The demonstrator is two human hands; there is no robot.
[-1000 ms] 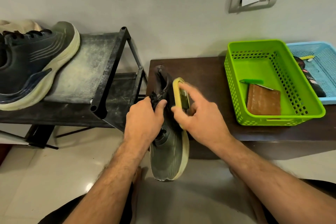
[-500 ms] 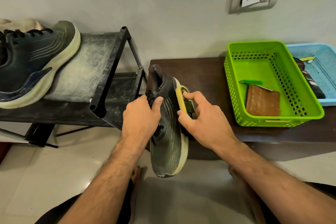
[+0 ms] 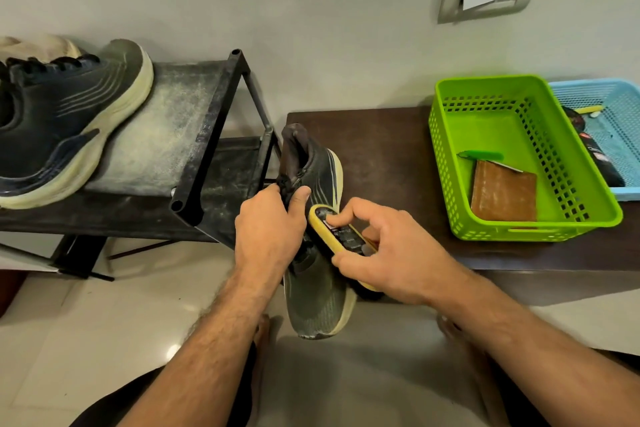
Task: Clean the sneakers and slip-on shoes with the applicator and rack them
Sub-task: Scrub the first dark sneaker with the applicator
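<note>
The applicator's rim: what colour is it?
Yellow, on the applicator; seen best in the head view.

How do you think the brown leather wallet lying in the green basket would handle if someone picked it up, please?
The brown leather wallet lies flat in the green plastic basket, so it probably won't roll or tip. It looks thin and folded, so likely light and slightly bendy. Its scuffed surface suggests a decent grip rather than slipperiness.
</note>
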